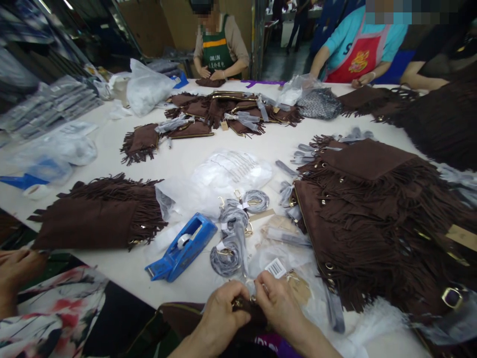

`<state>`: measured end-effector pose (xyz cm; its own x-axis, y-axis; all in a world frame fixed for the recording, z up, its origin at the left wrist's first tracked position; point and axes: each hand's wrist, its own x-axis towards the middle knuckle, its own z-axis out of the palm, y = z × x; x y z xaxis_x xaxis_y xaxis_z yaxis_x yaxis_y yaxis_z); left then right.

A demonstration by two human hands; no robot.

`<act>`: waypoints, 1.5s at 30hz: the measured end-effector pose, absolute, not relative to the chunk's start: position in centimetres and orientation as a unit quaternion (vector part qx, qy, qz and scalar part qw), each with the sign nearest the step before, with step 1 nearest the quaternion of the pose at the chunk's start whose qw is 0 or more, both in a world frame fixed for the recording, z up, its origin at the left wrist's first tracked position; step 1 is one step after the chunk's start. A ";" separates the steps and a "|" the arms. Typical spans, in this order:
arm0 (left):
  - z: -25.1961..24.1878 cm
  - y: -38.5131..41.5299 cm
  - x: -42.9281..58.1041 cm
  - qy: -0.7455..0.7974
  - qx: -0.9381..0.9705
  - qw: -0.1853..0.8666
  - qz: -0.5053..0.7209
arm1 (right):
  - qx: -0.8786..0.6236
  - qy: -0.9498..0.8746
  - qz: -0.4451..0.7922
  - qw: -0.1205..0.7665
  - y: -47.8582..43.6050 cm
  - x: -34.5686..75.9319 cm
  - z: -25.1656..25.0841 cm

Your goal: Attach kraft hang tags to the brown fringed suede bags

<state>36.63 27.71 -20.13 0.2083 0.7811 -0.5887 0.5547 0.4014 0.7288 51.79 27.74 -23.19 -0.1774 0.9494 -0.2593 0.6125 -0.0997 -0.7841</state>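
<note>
Low in the middle, a dark brown bag (182, 318) with a gold zip lies at the table's near edge, partly hidden by my hands. My left hand (223, 313) is closed on its upper edge, thumb and forefinger at a small metal fitting. Close beside it, my right hand (278, 303) pinches the same edge, fingertips together. What exactly lies between the fingertips is too small to tell. Just beyond are coiled grey-wrapped straps (227, 258) with gold clasps, a white barcode label (276, 267) and clear plastic wrapping.
A blue tape dispenser (182, 246) stands left of the straps. Fringed brown bags are heaped (372, 214) on the right, with another (89, 221) on the left. A white plastic bag (231, 171) lies mid-table. Co-workers stand across; another person's hand (22, 268) is at the left.
</note>
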 end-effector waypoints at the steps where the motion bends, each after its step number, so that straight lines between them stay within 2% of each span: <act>1: -20.2 27.9 36.7 0.623 0.500 0.592 0.107 | -0.610 -0.617 0.445 0.224 27.5 51.9 -23.3; 3: -20.3 28.2 36.8 0.621 0.449 0.631 0.120 | -0.601 -0.541 0.521 0.274 27.3 52.1 -23.3; 6: -20.2 28.6 36.8 0.623 0.437 0.636 0.129 | -0.556 -0.373 0.659 0.343 26.9 52.6 -23.2; 9: -20.0 28.8 36.8 0.631 0.443 0.624 0.129 | -0.514 -0.232 0.721 0.403 26.4 52.9 -22.9; 13: -20.2 28.7 36.8 0.633 0.456 0.611 0.135 | -0.443 -0.123 0.778 0.427 25.6 52.8 -22.5; 16: -20.6 28.6 36.8 0.628 0.463 0.611 0.134 | -0.411 -0.116 0.800 0.421 25.2 52.6 -22.7; 27: -20.8 28.4 36.9 0.626 0.486 0.594 0.135 | -0.559 -0.382 0.640 0.363 24.6 52.1 -24.0; 33: -21.1 28.3 36.8 0.616 0.472 0.612 0.150 | -0.573 -0.596 0.429 0.364 24.0 52.2 -25.0; 38: -21.2 28.5 36.7 0.609 0.498 0.600 0.146 | -0.554 -0.644 0.354 0.391 24.0 52.1 -25.3; 45: -21.3 28.4 36.9 0.609 0.516 0.586 0.139 | -0.548 -0.669 0.330 0.377 24.5 52.1 -24.9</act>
<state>36.86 28.40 -21.29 0.2207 0.7914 -0.5700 0.4656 0.4280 0.7746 52.08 24.50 -24.95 -0.1142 0.9832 0.1425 0.4850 0.1804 -0.8557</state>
